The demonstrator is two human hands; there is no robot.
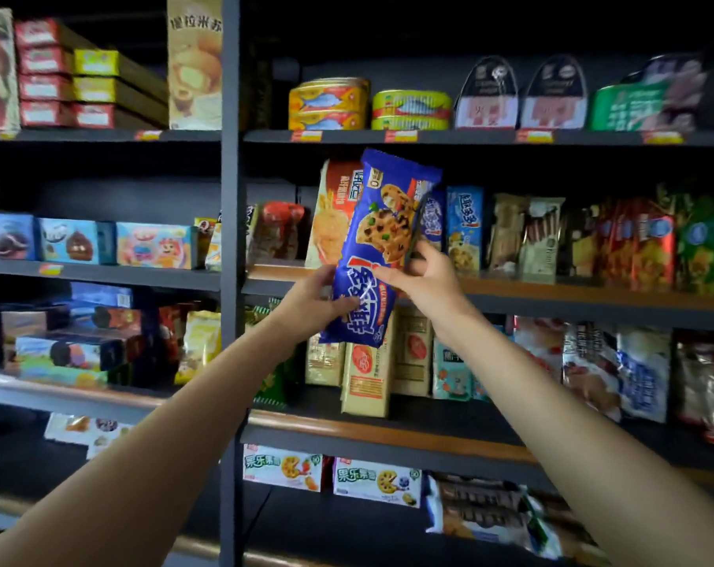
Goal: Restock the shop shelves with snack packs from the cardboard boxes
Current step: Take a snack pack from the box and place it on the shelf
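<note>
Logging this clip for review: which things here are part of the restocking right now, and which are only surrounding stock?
In the job:
- blue cookie pack, held by both hands
- left hand
- right hand
- middle shelf in front of it

Just there:
- fish tins
- boxed snacks
- cracker packs

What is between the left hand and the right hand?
In the head view, the blue cookie pack lies between the left hand and the right hand; both hold it.
</note>
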